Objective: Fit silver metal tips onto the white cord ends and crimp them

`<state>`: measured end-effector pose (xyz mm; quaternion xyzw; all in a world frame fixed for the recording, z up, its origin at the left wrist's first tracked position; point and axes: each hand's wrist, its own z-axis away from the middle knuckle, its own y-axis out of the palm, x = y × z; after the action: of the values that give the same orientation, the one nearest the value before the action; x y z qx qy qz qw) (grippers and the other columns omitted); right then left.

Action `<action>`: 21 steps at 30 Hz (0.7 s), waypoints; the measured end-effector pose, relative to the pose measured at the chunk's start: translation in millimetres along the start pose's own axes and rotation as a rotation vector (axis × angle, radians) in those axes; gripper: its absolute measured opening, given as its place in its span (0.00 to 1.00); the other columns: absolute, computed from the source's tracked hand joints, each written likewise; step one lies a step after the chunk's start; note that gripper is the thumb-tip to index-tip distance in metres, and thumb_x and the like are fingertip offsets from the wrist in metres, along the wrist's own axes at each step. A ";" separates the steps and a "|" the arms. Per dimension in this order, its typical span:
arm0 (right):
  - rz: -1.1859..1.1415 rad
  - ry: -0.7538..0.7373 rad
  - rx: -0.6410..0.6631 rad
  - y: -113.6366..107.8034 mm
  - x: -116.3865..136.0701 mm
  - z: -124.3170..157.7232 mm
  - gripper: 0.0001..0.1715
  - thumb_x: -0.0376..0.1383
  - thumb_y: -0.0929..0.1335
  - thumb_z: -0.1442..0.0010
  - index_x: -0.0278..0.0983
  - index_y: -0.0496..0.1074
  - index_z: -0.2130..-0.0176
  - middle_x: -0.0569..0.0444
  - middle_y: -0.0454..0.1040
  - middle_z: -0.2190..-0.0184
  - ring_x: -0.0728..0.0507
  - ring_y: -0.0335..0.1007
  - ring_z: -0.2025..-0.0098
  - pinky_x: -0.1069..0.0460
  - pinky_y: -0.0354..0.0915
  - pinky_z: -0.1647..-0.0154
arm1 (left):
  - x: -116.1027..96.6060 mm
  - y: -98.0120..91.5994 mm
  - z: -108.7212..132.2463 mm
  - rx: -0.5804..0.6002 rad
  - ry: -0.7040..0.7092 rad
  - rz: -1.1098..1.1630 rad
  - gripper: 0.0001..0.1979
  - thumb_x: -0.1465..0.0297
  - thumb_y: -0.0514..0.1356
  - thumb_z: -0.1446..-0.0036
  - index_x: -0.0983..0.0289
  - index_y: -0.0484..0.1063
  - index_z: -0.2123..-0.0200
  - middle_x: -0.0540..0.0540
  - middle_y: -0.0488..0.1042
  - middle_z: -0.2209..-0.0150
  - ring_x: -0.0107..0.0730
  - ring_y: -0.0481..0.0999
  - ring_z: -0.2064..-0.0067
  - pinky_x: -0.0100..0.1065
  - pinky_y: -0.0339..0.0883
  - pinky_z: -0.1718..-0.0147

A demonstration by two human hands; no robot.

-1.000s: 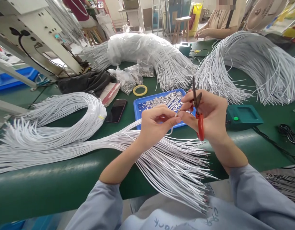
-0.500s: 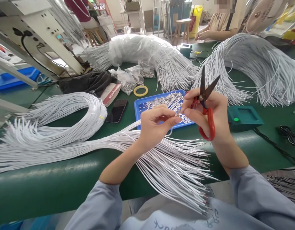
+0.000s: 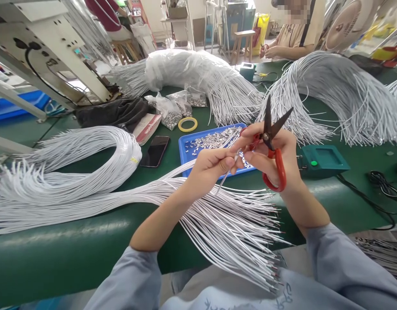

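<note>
My left hand [image 3: 206, 168] pinches a thin white cable [image 3: 223, 181], whose end points up toward my other fingers. My right hand [image 3: 287, 153] has red-handled scissors [image 3: 276, 165] hooked over its fingers, dark blades apart and pointing up. Its thumb and fingertips come close to the cable's end; whether they also grip something small there is hidden. Below both hands lies a fanned bundle of white cables [image 3: 237, 224] with stripped tips. Just behind the hands, a blue tray [image 3: 184, 157] holds many small shiny metal pieces [image 3: 214, 140].
Left are a coiled white cable bundle [image 3: 130, 150] and a phone [image 3: 155, 151]. Yellow tape [image 3: 187, 125] and bags of metal parts [image 3: 172, 116] lie behind the tray. A green device [image 3: 326, 161] stands right. Large cable bundles [image 3: 347, 77] line the back, where a person [image 3: 292, 41] sits.
My left hand has turned slightly, and the cable now slants down from its fingers. Both hands stay close together, with the scissors still in the right. The whole view has shifted slightly.
</note>
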<state>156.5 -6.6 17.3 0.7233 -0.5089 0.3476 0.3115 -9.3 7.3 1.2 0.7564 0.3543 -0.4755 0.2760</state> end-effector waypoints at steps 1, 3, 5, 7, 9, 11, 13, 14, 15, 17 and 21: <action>0.013 -0.012 -0.012 -0.1 0.4 -0.4 0.13 0.33 0.74 0.45 0.43 0.74 0.58 0.58 0.81 0.68 0.49 0.75 0.73 0.52 0.69 0.74 | -0.4 -0.2 0.2 0.000 -0.015 0.012 0.16 0.59 0.62 0.39 0.65 0.77 0.71 0.51 0.69 0.78 0.23 0.65 0.76 0.26 0.57 0.78; 0.051 -0.025 -0.043 -0.5 0.6 -0.9 0.14 0.31 0.75 0.47 0.43 0.74 0.59 0.60 0.80 0.69 0.50 0.74 0.73 0.53 0.67 0.74 | -1.9 0.5 0.5 -0.010 -0.032 0.022 0.16 0.59 0.63 0.39 0.65 0.78 0.71 0.51 0.70 0.78 0.22 0.65 0.76 0.26 0.58 0.78; 0.098 -0.037 -0.069 -0.8 0.0 -0.8 0.14 0.32 0.75 0.48 0.43 0.74 0.60 0.60 0.78 0.71 0.50 0.73 0.72 0.53 0.67 0.73 | -3.4 2.0 0.6 -0.028 -0.030 0.025 0.17 0.59 0.64 0.40 0.66 0.77 0.73 0.52 0.71 0.77 0.22 0.66 0.75 0.25 0.59 0.77; 0.144 -0.060 -0.082 -0.8 -0.6 -0.1 0.15 0.33 0.76 0.48 0.44 0.75 0.60 0.61 0.78 0.71 0.50 0.72 0.71 0.53 0.69 0.71 | -3.6 3.7 0.8 -0.047 -0.016 0.034 0.16 0.61 0.65 0.41 0.67 0.76 0.75 0.52 0.71 0.77 0.20 0.65 0.76 0.23 0.59 0.78; 0.177 -0.083 -0.095 -0.3 -0.8 0.7 0.17 0.32 0.77 0.50 0.45 0.75 0.60 0.62 0.77 0.71 0.50 0.72 0.70 0.52 0.71 0.67 | -2.2 4.9 1.3 -0.065 -0.007 0.057 0.14 0.63 0.66 0.42 0.66 0.76 0.75 0.50 0.70 0.77 0.18 0.63 0.78 0.22 0.57 0.80; 0.186 -0.092 -0.112 0.3 -0.6 1.3 0.17 0.32 0.77 0.50 0.45 0.75 0.60 0.63 0.76 0.72 0.51 0.72 0.70 0.52 0.72 0.65 | -0.4 5.6 2.0 -0.081 -0.001 0.083 0.12 0.64 0.67 0.42 0.66 0.77 0.73 0.49 0.69 0.78 0.17 0.61 0.80 0.22 0.55 0.83; 0.192 -0.101 -0.123 0.9 -0.4 1.4 0.17 0.32 0.77 0.51 0.45 0.75 0.61 0.63 0.76 0.72 0.51 0.72 0.71 0.51 0.73 0.65 | 0.1 6.5 2.6 -0.096 0.024 0.086 0.09 0.66 0.67 0.42 0.65 0.78 0.72 0.48 0.69 0.78 0.16 0.62 0.81 0.22 0.55 0.84; 0.195 -0.107 -0.123 1.3 -0.5 1.4 0.17 0.32 0.77 0.51 0.45 0.75 0.61 0.63 0.76 0.73 0.51 0.71 0.72 0.52 0.72 0.66 | -0.3 7.1 2.9 -0.110 0.046 0.064 0.08 0.67 0.67 0.43 0.65 0.78 0.72 0.48 0.69 0.78 0.16 0.63 0.81 0.22 0.56 0.84; 0.201 -0.110 -0.123 1.6 -0.6 1.4 0.17 0.32 0.77 0.50 0.45 0.75 0.60 0.63 0.76 0.73 0.51 0.71 0.72 0.52 0.72 0.68 | -1.1 7.8 3.2 -0.132 0.073 0.024 0.07 0.67 0.68 0.44 0.65 0.79 0.72 0.48 0.69 0.78 0.17 0.64 0.80 0.22 0.57 0.84; 0.206 -0.113 -0.124 2.2 -1.0 1.5 0.17 0.32 0.77 0.50 0.45 0.75 0.60 0.63 0.76 0.73 0.51 0.71 0.72 0.52 0.71 0.69 | -3.2 9.5 4.0 -0.197 0.131 -0.086 0.06 0.69 0.69 0.45 0.65 0.79 0.72 0.48 0.69 0.79 0.18 0.66 0.78 0.22 0.60 0.81; 0.229 -0.114 -0.137 3.6 -1.2 2.3 0.16 0.33 0.77 0.49 0.45 0.75 0.61 0.62 0.76 0.74 0.50 0.71 0.73 0.52 0.70 0.72 | -5.0 11.5 5.9 -0.289 0.187 -0.253 0.06 0.69 0.69 0.46 0.65 0.78 0.73 0.49 0.70 0.79 0.20 0.68 0.76 0.22 0.61 0.79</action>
<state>153.2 -8.9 15.4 0.6561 -0.6276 0.3035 0.2892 -4.7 -5.4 4.4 0.6993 0.5349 -0.3783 0.2857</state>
